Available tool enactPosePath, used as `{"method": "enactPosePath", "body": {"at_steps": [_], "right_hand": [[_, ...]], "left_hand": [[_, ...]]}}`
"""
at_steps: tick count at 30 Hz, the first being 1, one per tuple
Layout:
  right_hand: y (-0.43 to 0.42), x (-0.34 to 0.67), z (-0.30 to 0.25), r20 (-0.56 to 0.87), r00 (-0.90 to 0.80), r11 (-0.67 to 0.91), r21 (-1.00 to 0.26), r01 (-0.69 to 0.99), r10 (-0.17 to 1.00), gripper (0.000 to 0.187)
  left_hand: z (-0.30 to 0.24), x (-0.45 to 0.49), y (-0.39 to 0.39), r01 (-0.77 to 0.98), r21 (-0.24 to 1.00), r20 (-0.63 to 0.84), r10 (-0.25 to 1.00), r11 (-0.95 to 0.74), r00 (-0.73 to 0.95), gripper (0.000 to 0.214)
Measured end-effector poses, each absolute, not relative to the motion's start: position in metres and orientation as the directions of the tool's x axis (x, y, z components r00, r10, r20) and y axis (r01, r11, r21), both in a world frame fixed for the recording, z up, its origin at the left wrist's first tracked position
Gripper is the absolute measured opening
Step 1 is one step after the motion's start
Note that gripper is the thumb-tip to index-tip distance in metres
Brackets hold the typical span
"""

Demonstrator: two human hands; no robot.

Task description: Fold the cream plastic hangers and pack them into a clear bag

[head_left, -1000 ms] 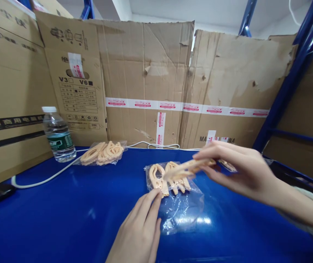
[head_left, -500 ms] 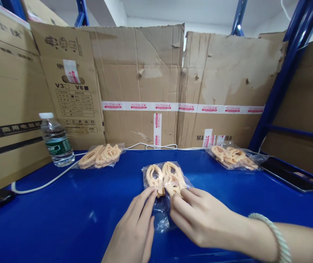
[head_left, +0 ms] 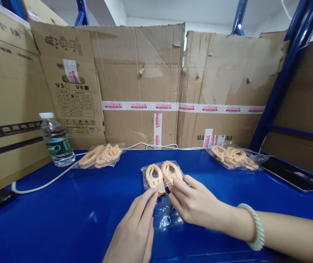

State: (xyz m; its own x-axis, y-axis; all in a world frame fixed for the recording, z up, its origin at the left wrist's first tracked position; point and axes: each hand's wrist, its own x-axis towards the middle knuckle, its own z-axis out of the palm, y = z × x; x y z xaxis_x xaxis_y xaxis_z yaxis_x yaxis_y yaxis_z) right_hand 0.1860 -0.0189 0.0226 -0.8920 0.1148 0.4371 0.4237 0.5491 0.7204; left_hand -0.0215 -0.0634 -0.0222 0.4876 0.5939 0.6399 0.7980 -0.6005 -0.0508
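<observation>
A clear plastic bag (head_left: 165, 215) lies in front of me with two side-by-side stacks of pale, wood-like loop-shaped cut-outs (head_left: 153, 176) inside. My left hand (head_left: 134, 224) reaches in from below, its fingers stretched out and fingertips resting at the lower end of the left stack; its thumb is apart from the fingers. Over the lower part of the right stack, my right hand (head_left: 194, 202) is closed in a pinch at the bag. Its fingers hide what exactly lies between them. The bag's near end is loose and crumpled.
Filled bags of similar cut-outs lie at the back left (head_left: 101, 156) and back right (head_left: 234, 157) of the blue table (head_left: 71, 219). A water bottle (head_left: 58, 140), a white cable (head_left: 44, 185), a dark phone-like slab (head_left: 289, 173) and cardboard panels (head_left: 142, 84) surround the work area.
My right hand has moved slightly up and left, now covering the lower right stack where a cut-out showed before. My left hand has barely moved.
</observation>
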Motion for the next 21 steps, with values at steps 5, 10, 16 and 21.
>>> {"method": "enactPosePath", "body": {"at_steps": [5, 10, 16, 21], "right_hand": [[-0.010, 0.194, 0.023, 0.431, -0.893, 0.580, 0.698, 0.419, 0.127, 0.026], [-0.003, 0.228, 0.038, 0.520, -0.815, 0.689, 0.493, 0.531, 0.256, 0.021], [0.012, 0.271, 0.041, 0.442, -0.757, 0.844, -0.001, 0.536, 0.481, 0.043], [0.020, 0.271, 0.031, 0.332, -0.786, 0.848, -0.303, 0.435, 0.521, 0.017]], "left_hand": [[-0.022, -0.022, -0.065, 0.799, -0.052, 0.612, 0.613, -0.600, 0.500, 0.050], [-0.018, -0.023, -0.069, 0.809, 0.010, 0.590, 0.656, -0.588, 0.470, 0.060], [-0.002, -0.034, -0.073, 0.787, 0.106, 0.617, 0.661, -0.608, 0.427, 0.055], [-0.004, -0.032, -0.070, 0.770, 0.135, 0.582, 0.679, -0.624, 0.448, 0.031]]}}
